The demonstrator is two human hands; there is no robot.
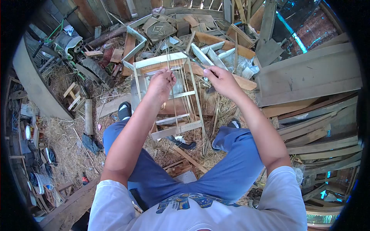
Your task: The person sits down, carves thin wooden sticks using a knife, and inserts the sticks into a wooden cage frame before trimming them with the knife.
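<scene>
In the head view, my left hand (163,81) is closed in a pinch on a thin wooden strip (174,106), which runs up and down above a light wooden frame. My right hand (221,80) is closed on a slim, dark, blade-like thing (195,63) that points up and to the left; its exact kind is unclear. Between my legs stands the wooden frame (189,126), with side bars and several crosspieces. More thin strips (187,90) lie along its right half. Behind the frame's bars, a pale flat surface is partly hidden.
Scrap wood (160,30) is heaped beyond the frame. Stacked boards (320,142) fill the right side, below a wide plank (308,73). A curved panel (38,82) leans at left, near a dark tyre (94,70). Straw (73,134) covers the ground.
</scene>
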